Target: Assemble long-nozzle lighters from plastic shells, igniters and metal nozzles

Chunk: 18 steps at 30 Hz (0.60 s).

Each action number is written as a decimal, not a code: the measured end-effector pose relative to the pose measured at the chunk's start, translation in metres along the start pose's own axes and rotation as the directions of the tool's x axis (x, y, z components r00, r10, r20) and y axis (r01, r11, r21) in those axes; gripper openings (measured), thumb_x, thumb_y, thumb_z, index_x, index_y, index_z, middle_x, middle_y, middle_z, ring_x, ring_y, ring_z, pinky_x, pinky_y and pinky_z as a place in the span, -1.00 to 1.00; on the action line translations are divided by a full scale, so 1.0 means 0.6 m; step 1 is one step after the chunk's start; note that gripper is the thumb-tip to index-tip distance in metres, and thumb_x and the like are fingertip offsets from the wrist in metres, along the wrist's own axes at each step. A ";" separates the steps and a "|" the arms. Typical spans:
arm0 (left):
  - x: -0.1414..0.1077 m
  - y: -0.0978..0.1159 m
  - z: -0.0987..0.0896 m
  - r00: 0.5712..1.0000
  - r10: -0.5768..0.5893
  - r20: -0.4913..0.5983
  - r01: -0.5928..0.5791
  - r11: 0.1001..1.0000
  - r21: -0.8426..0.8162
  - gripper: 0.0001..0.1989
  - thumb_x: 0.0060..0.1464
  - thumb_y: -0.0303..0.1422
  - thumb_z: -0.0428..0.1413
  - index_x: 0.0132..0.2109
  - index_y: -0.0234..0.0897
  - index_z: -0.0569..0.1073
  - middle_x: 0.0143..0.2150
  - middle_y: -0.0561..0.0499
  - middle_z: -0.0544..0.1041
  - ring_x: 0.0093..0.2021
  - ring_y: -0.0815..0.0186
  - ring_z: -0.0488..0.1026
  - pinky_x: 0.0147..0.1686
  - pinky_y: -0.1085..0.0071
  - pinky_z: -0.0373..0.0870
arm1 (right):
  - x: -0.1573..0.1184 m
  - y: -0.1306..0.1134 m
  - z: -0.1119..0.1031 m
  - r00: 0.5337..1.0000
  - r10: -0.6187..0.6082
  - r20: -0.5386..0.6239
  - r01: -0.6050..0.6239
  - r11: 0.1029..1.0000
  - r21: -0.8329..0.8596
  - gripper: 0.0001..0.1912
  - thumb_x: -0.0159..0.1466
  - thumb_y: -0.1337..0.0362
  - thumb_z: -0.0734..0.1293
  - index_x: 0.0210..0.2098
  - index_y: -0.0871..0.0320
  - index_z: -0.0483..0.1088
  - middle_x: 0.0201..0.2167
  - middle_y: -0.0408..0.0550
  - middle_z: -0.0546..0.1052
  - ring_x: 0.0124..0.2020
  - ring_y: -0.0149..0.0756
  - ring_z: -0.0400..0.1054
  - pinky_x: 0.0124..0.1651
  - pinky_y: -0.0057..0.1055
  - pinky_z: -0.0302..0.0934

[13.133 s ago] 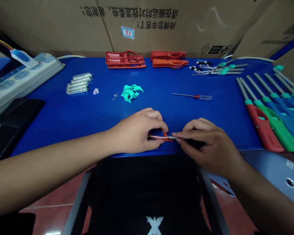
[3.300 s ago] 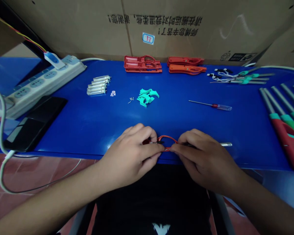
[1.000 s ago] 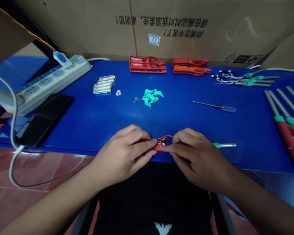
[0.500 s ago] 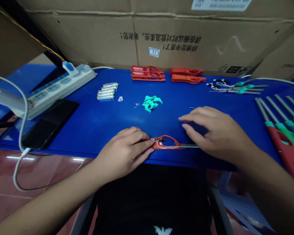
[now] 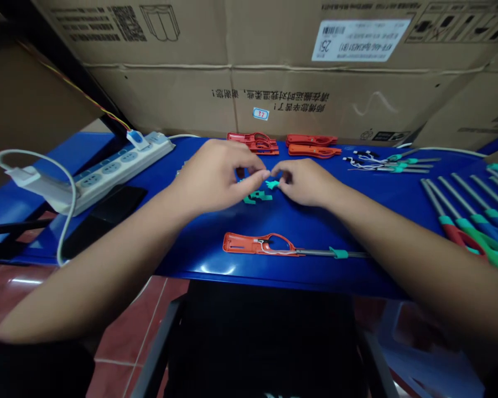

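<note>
Over the middle of the table, my left hand (image 5: 219, 177) is closed, thumb and forefinger pinched together; anything between them is too small to make out. Close beside it, my right hand (image 5: 305, 179) pinches a small green plastic trigger (image 5: 273, 184). More green trigger pieces (image 5: 257, 197) lie just below the fingertips. Nearer the front edge, untouched, an orange lighter half-shell (image 5: 240, 243) lies with its inside up. A black part and white wire sit in it, and a metal tube (image 5: 315, 252) with a green collar (image 5: 338, 253) extends right.
Red and orange lighter shells (image 5: 313, 150) lie along the cardboard box (image 5: 182, 88). Wired metal tubes (image 5: 406, 165) are at back right, with several lighters (image 5: 477, 221) at the right edge. A power strip (image 5: 116, 168) and black phone (image 5: 105, 218) occupy the left.
Both hands have left the orange half-shell and moved up to the green pieces. My right hand has taken a green trigger. The camera view has tilted upward.
</note>
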<state>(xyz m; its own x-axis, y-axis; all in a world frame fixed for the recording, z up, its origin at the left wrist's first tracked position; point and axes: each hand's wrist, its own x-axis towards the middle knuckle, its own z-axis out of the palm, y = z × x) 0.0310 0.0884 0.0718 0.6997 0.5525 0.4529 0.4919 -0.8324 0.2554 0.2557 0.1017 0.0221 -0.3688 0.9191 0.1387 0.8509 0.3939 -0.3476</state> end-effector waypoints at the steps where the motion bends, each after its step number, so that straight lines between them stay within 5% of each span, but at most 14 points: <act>1: 0.009 -0.013 0.007 1.000 -0.022 -0.006 0.023 1.000 0.019 -0.79 0.22 -0.29 0.12 -0.23 -0.30 0.60 -0.35 0.01 0.59 -0.35 0.33 0.48 -0.25 0.39 0.35 | -0.011 0.003 -0.008 0.999 0.029 -0.022 -0.028 0.999 0.043 -0.73 0.24 0.40 0.29 -0.09 0.19 0.52 -0.35 -0.06 0.58 -0.39 -0.31 0.41 -0.26 -0.35 0.24; 6: -0.001 -0.030 0.054 0.999 0.050 0.006 -0.049 0.992 -0.115 -0.52 0.12 -0.18 0.26 0.14 -0.27 0.50 -0.11 -0.07 0.57 -0.18 0.27 0.52 -0.14 0.37 0.41 | -0.065 0.004 -0.044 0.992 0.114 0.051 -0.121 0.779 0.615 -0.80 0.14 0.23 0.45 -0.28 0.16 0.42 -0.48 -0.16 0.52 -0.44 -0.37 0.41 -0.33 -0.40 0.30; 9: -0.015 -0.009 0.065 0.996 0.083 -0.025 -0.086 0.978 -0.188 -0.74 0.19 -0.22 0.20 -0.06 -0.27 0.59 -0.19 -0.04 0.58 -0.23 0.32 0.52 -0.18 0.42 0.40 | -0.079 -0.009 -0.043 0.990 0.075 0.121 -0.138 0.714 0.686 -0.78 0.11 0.20 0.47 -0.34 0.12 0.39 -0.52 -0.19 0.51 -0.49 -0.40 0.39 -0.37 -0.43 0.29; 12: -0.016 0.006 0.065 0.999 -0.022 -0.037 0.012 0.965 -0.263 -0.80 0.20 -0.26 0.18 -0.26 -0.30 0.60 -0.33 0.00 0.59 -0.33 0.36 0.49 -0.29 0.45 0.35 | -0.086 -0.026 -0.037 0.996 0.054 0.064 -0.083 0.772 0.630 -0.85 0.18 0.20 0.43 -0.31 0.11 0.44 -0.47 -0.15 0.57 -0.45 -0.36 0.44 -0.34 -0.41 0.32; 15: -0.017 0.009 0.066 0.975 -0.212 0.058 0.218 0.901 -0.376 -0.76 0.18 -0.21 0.20 -0.31 -0.31 0.61 -0.41 0.03 0.59 -0.42 0.39 0.45 -0.41 0.47 0.29 | -0.097 -0.040 -0.039 0.991 -0.068 -0.118 0.104 0.937 0.334 -0.86 0.26 0.19 0.37 -0.27 0.09 0.55 -0.36 -0.11 0.63 -0.37 -0.30 0.49 -0.25 -0.35 0.33; 18: -0.020 0.010 0.072 0.935 -0.308 0.177 0.355 0.829 -0.433 -0.72 0.17 -0.18 0.20 -0.33 -0.32 0.62 -0.46 0.04 0.57 -0.47 0.39 0.41 -0.47 0.47 0.25 | -0.110 -0.044 -0.047 0.971 -0.211 -0.114 0.222 0.970 0.101 -0.80 0.33 0.17 0.33 -0.27 0.05 0.61 -0.32 -0.10 0.65 -0.33 -0.24 0.52 -0.20 -0.31 0.33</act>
<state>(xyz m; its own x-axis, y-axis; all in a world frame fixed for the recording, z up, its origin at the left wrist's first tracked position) 0.0479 0.0784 0.0312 0.5942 0.7806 0.1940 0.4318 -0.5131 0.7418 0.2679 0.0308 0.0483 -0.4947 0.8106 0.3133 0.7054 0.5851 -0.4001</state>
